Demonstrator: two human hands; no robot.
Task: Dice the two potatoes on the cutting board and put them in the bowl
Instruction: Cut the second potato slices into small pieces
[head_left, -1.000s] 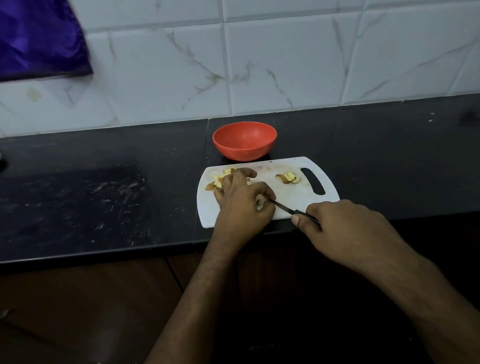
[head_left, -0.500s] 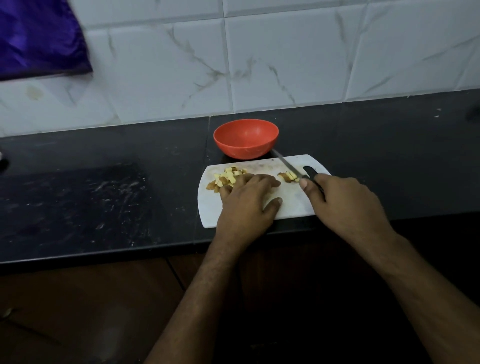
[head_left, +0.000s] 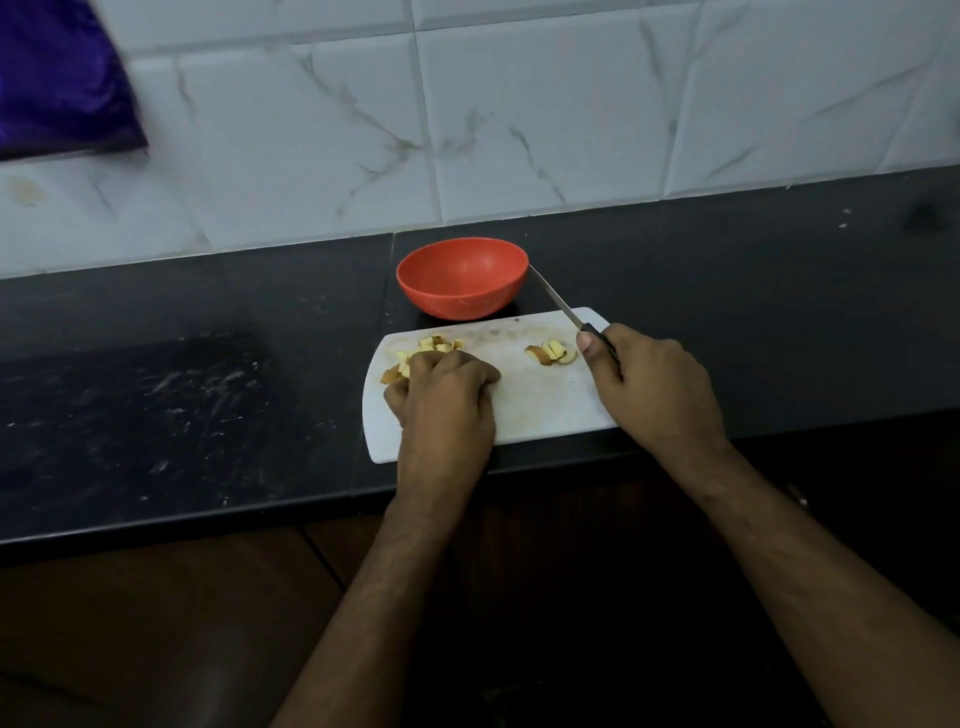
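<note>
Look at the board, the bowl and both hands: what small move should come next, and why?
Probably the left hand should scoop the diced potato pile it rests on toward the orange bowl. The bowl looks empty, the pieces lie on the cutting board, and the right hand holds the knife lifted away.

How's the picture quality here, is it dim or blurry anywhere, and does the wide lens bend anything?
Head view: dim overall, dark below the counter edge; the purple cloth at top left is smeared by blur; the tile lines bow from the wide lens; the orange bowl, potato pieces and cutting board read fairly clearly.
</note>
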